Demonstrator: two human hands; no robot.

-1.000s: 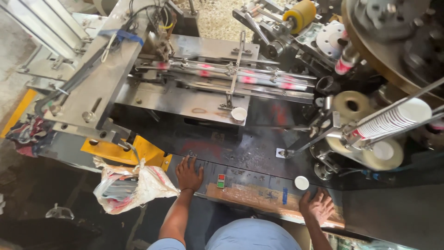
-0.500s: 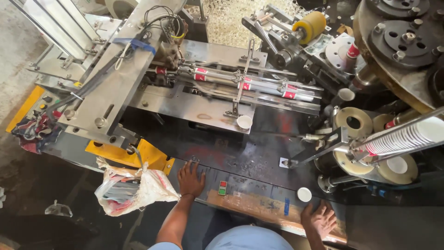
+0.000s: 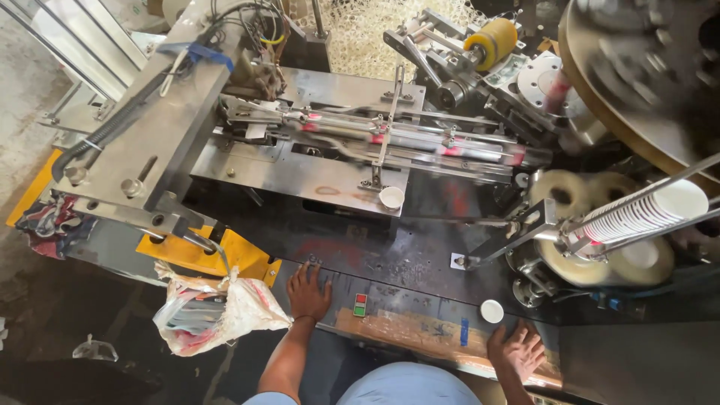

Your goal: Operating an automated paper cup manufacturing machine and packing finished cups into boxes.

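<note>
Down at the near edge of the machine, the left hand (image 3: 308, 291) lies flat, palm down and fingers spread, on the dark control ledge (image 3: 405, 296), holding nothing. Just to its right sits a small switch with a red and a green button (image 3: 360, 304), close to the fingers but not touched. The right hand (image 3: 516, 351) rests open and empty as well, fingers splayed on the brown taped strip (image 3: 409, 334) along the front edge. A small white disc (image 3: 492, 311) lies just above that hand, beside a bit of blue tape (image 3: 463, 331).

Left of the left hand, a crumpled plastic bag (image 3: 214, 313) hangs against a yellow bracket (image 3: 210, 256). Farther up, a steel feed deck (image 3: 300, 172) carries long rails (image 3: 405, 139), with a white paper cup (image 3: 391, 197) standing at its near edge. To the right, a sloping row of nested white cups (image 3: 637, 214) runs between guide rods above pale rolls of paper (image 3: 592, 259). A yellow roller (image 3: 493, 37) sits at the top, and a large round turret (image 3: 645, 82) fills the upper right corner, blurred.
</note>
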